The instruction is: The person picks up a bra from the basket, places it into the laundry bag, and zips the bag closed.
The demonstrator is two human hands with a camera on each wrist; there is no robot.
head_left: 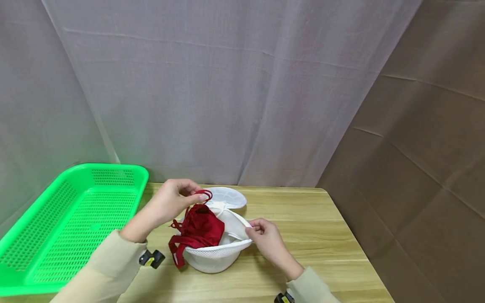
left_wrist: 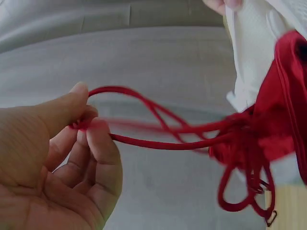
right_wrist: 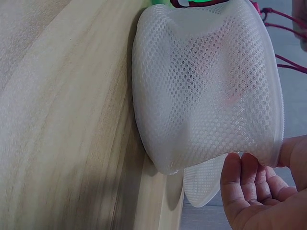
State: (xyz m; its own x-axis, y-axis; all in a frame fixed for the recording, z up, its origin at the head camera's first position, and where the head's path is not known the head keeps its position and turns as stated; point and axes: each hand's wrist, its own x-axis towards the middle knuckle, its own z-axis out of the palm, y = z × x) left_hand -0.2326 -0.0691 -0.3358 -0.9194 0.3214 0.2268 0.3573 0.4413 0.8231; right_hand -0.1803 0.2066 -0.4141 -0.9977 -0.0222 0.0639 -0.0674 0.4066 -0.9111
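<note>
A red garment (head_left: pixel 202 229) with thin cord straps lies bunched in the mouth of a white mesh laundry bag (head_left: pixel 212 261). One red band hangs over the bag's near left rim. My left hand (head_left: pixel 176 200) pinches the thin red straps (left_wrist: pixel 158 143) between thumb and fingers, drawn out in a loop above the garment. My right hand (head_left: pixel 267 240) grips the bag's right rim, thumb on one side and fingers on the other, as the right wrist view shows. Behind the opening, the bag's round mesh lid (head_left: pixel 231 197) is folded back. The garment's lower part is hidden inside.
A large green plastic basket (head_left: pixel 142 176) with perforated sides stands at the left. The wooden table (head_left: pixel 303 235) extends right of the bag. Grey curtains (head_left: pixel 208 105) hang behind the table, and a brown cloth (head_left: pixel 428 168) covers the right side.
</note>
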